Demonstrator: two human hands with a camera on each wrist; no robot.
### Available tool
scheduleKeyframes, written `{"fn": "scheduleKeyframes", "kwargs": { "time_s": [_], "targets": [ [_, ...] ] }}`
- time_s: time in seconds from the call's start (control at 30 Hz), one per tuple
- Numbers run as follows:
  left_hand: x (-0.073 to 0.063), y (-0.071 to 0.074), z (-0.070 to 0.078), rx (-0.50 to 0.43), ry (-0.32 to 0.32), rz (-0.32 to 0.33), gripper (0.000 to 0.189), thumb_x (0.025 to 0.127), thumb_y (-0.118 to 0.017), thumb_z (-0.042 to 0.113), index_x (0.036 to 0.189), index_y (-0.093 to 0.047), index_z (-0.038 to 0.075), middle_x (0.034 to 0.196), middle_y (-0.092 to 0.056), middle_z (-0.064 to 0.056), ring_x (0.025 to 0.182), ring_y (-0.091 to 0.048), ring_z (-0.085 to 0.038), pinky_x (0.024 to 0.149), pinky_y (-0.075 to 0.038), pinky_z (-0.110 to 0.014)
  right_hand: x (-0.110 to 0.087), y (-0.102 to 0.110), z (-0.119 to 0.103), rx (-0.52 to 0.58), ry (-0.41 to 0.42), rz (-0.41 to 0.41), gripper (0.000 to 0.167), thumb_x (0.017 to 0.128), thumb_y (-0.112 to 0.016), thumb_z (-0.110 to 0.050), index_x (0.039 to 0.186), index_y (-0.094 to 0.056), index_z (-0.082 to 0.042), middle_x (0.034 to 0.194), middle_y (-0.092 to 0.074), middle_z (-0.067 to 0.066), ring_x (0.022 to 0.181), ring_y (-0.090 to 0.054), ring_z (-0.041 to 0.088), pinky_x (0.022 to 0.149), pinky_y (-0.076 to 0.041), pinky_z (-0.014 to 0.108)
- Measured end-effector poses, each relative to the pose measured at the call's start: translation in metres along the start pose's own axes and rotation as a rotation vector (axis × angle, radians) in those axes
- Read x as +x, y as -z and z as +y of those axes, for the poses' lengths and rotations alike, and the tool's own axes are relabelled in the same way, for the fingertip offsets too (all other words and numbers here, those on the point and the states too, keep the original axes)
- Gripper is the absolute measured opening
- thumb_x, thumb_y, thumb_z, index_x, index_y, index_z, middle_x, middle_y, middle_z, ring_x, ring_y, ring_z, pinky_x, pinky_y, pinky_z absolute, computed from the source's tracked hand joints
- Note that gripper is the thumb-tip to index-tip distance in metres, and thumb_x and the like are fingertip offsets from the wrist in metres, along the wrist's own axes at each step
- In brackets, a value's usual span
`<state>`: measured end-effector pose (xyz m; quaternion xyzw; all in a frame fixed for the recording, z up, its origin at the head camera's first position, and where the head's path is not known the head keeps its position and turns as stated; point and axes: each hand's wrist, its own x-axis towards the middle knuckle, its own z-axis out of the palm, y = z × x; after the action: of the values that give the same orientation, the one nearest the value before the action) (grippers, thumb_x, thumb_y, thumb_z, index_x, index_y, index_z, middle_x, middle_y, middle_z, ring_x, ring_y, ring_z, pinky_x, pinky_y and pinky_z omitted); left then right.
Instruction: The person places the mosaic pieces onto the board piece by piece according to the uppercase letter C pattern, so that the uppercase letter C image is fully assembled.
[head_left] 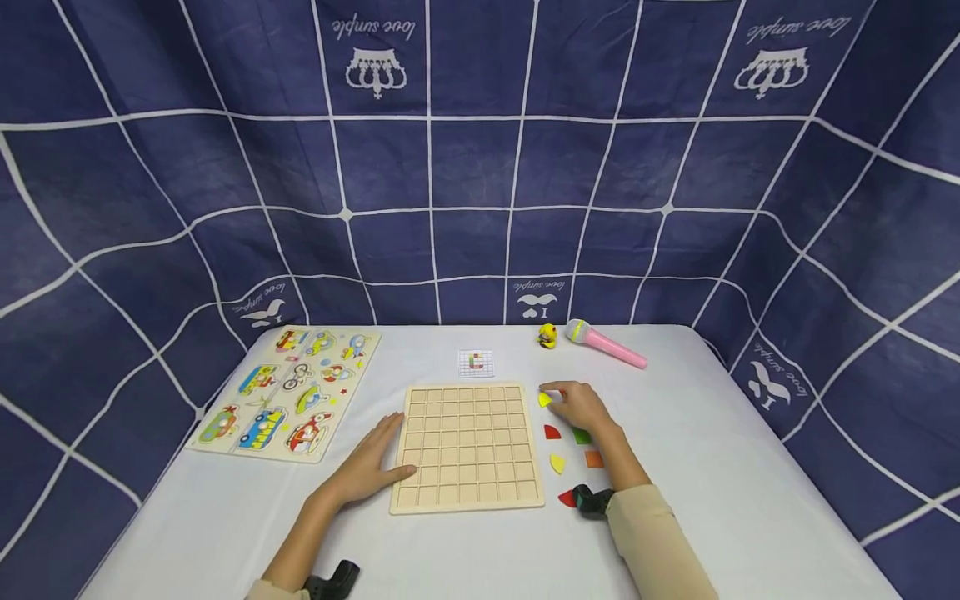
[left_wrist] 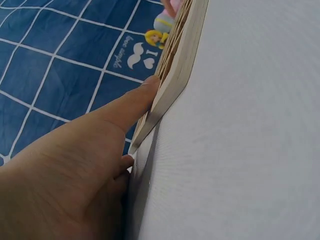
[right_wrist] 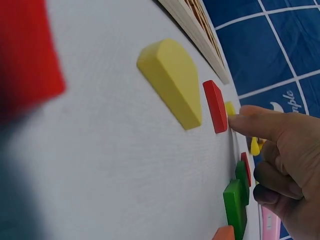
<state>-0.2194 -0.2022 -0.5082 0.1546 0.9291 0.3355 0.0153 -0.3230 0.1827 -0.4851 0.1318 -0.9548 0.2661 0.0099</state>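
A square wooden grid board point(head_left: 471, 450) lies flat in the middle of the table. My left hand point(head_left: 371, 467) rests along its left side, the thumb over the rim; in the left wrist view the thumb point(left_wrist: 137, 102) presses the board's edge point(left_wrist: 172, 92). Right of the board, my right hand point(head_left: 581, 406) pinches a yellow quarter-circle block point(head_left: 545, 400) between thumb and forefinger, its other fingers curled. Nearer me lie a red quarter-circle block point(head_left: 552, 432), a second yellow one point(head_left: 557, 463) and another red one point(head_left: 567, 498). Beneath the right forearm show a green block point(head_left: 581, 436) and an orange square point(head_left: 594, 459).
A small pattern card point(head_left: 476, 363) lies behind the board. At the back right are a yellow figurine point(head_left: 547, 336) and a pink toy microphone point(head_left: 611, 346). A vehicle puzzle board point(head_left: 285, 396) lies on the left. A blue checked curtain point(head_left: 480, 167) surrounds the white table point(head_left: 750, 500).
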Motion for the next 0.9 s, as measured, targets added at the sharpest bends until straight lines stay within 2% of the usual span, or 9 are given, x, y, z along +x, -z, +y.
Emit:
{"fn": "scheduleKeyframes", "kwargs": {
  "time_s": [0.2,0.4,0.5,0.57,0.77,0.87,0.9],
  "targets": [
    [-0.001,-0.002,-0.004,0.076,-0.013,0.016,0.092,0.077,-0.061,0.06,0.147,-0.026,0.012,0.152,-0.018,-0.01,0.138,-0.013,-0.033,0.107,-0.018,-0.056,0.004,0.0,-0.002,-0.044,0.005,0.034,0.027,0.081,-0.07,-0.019,0.108,-0.07,-0.016,0.064,-0.053,-0.001,0.058,-0.043,0.015,0.059,-0.042,0.031],
    [-0.004,-0.002,-0.006,0.076,-0.007,0.011,0.09,0.078,-0.06,0.062,0.146,-0.027,0.013,0.152,-0.018,-0.009,0.138,-0.014,-0.032,0.107,-0.018,-0.057,-0.001,-0.002,0.001,-0.049,-0.052,0.03,0.031,0.08,-0.072,-0.026,0.108,-0.07,-0.014,0.059,-0.049,-0.001,0.058,-0.044,0.016,0.056,-0.04,0.03],
    [-0.004,-0.003,-0.006,0.076,-0.013,0.012,0.09,0.078,-0.06,0.061,0.146,-0.027,0.013,0.152,-0.019,-0.009,0.138,-0.014,-0.033,0.107,-0.018,-0.057,-0.006,-0.001,0.004,-0.049,-0.07,0.027,0.032,0.079,-0.073,-0.026,0.107,-0.071,-0.013,0.067,-0.057,0.0,0.061,-0.046,0.015,0.058,-0.042,0.031],
    [-0.004,-0.004,-0.006,0.082,-0.01,0.015,0.09,0.078,-0.06,0.061,0.146,-0.027,0.013,0.152,-0.019,-0.01,0.138,-0.014,-0.033,0.107,-0.019,-0.057,-0.007,-0.001,0.003,-0.05,-0.062,0.027,0.031,0.079,-0.073,-0.025,0.107,-0.071,-0.012,0.073,-0.061,0.001,0.064,-0.047,0.015,0.062,-0.045,0.032],
    [-0.003,-0.004,-0.007,0.074,-0.003,0.022,0.09,0.077,-0.061,0.062,0.146,-0.028,0.014,0.152,-0.019,-0.009,0.138,-0.014,-0.033,0.106,-0.018,-0.058,-0.005,-0.003,0.0,-0.034,-0.034,0.04,0.032,0.08,-0.073,-0.023,0.11,-0.069,-0.013,0.07,-0.058,0.001,0.07,-0.049,0.018,0.071,-0.046,0.037],
    [-0.003,-0.004,-0.006,0.069,-0.003,0.025,0.09,0.077,-0.061,0.062,0.146,-0.028,0.014,0.152,-0.019,-0.009,0.138,-0.015,-0.033,0.106,-0.018,-0.058,-0.002,-0.004,0.0,-0.024,-0.015,0.06,0.029,0.08,-0.073,-0.021,0.108,-0.07,-0.015,0.083,-0.064,0.002,0.075,-0.05,0.019,0.075,-0.046,0.039],
    [-0.004,-0.004,-0.006,0.068,-0.002,0.027,0.09,0.076,-0.061,0.061,0.146,-0.029,0.014,0.152,-0.019,-0.009,0.138,-0.015,-0.033,0.106,-0.018,-0.058,-0.001,-0.005,0.0,-0.02,-0.011,0.061,0.028,0.08,-0.073,-0.021,0.107,-0.07,-0.015,0.082,-0.063,0.002,0.075,-0.051,0.019,0.074,-0.046,0.04]
  ]
}}
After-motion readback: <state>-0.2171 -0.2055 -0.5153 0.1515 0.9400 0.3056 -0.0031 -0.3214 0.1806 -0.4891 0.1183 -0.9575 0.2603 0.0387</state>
